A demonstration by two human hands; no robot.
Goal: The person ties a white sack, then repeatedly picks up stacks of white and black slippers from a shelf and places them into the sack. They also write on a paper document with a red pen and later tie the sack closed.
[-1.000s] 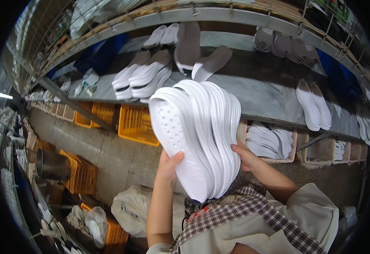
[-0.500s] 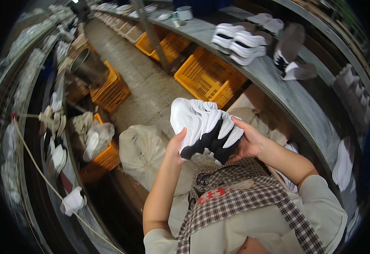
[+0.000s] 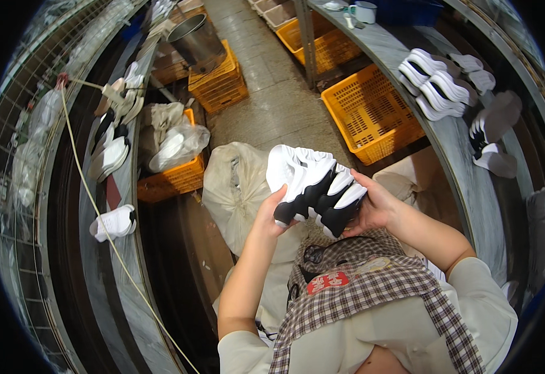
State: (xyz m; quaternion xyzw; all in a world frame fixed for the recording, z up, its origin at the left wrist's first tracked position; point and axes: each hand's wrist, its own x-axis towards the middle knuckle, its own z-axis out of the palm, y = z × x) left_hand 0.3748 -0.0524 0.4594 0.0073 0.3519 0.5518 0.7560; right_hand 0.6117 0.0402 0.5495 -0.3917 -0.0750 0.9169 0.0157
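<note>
Held up in front of my apron is a stack of several white and black shoe soles [image 3: 315, 190], pressed together side by side. My left hand [image 3: 274, 215] clasps the stack's left end, thumb up along the white side. At the other end, my right hand [image 3: 377, 204] grips it with the thumb on top; its other fingers are partly hidden behind the soles. Below the stack is my checked apron [image 3: 372, 283], and just beyond it stands a tied, pale cloth sack [image 3: 238, 168].
A yellow crate [image 3: 372, 115] sits under the right bench [image 3: 444, 146], which carries white sole stacks [image 3: 431, 84] and a mug [image 3: 363, 12]. To the left, a metal bucket [image 3: 197, 43] rests on yellow crates [image 3: 219, 84]. A cord [image 3: 88, 181] crosses the left conveyor, near white soles [image 3: 114, 223].
The view has swung left, so the benches and crates appear shifted to the right. Both hands keep their hold on the sole stack, which has hardly changed its pose.
</note>
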